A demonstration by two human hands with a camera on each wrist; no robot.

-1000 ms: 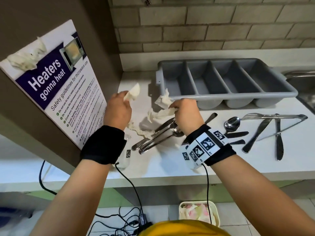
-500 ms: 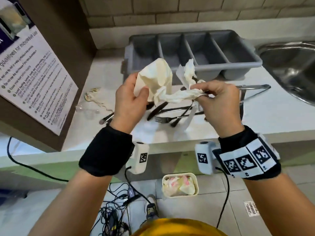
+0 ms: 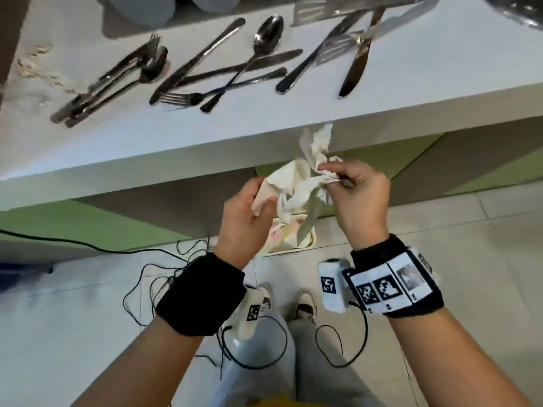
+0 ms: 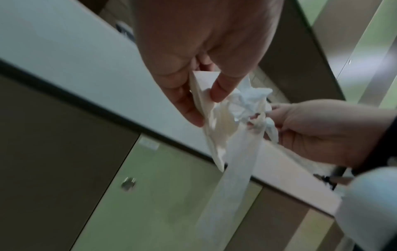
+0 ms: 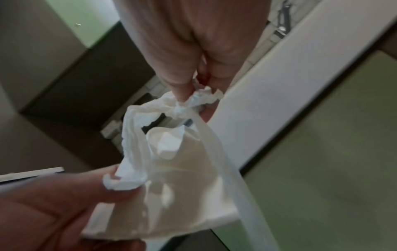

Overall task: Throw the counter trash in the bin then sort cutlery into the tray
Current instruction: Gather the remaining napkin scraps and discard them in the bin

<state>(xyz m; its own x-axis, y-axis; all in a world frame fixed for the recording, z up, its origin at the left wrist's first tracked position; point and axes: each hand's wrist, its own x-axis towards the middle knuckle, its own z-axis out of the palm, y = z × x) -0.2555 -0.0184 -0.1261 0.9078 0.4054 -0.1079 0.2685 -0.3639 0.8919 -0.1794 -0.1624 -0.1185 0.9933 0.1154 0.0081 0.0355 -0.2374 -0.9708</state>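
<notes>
Both hands hold a bundle of crumpled white tissues [image 3: 296, 183] in the air below the counter edge, over a small cream bin [image 3: 313, 242] on the floor that holds paper waste. My left hand [image 3: 263, 195] pinches the bundle's left side [image 4: 225, 122] between thumb and fingers. On the right, my right hand [image 3: 330, 176] pinches a twisted end [image 5: 199, 98]. A strip of tissue hangs down toward the bin. Several forks, knives and spoons [image 3: 235, 74] lie scattered on the white counter [image 3: 205, 124]. Only the bottom edge of the grey tray [image 3: 152, 13] shows at the top.
A torn paper scrap [image 3: 38, 71] lies at the counter's far left. Metal spatulas [image 3: 317, 10] sit near the tray, and a sink edge [image 3: 517, 10] shows top right. Black cables [image 3: 164, 277] trail across the tiled floor by my shoes [image 3: 305, 306]. Green cabinet doors [image 3: 88, 227] stand under the counter.
Both hands lifted the tissues off the counter and carried them toward me and down past the counter edge, over the bin. The head view tilted down to the floor.
</notes>
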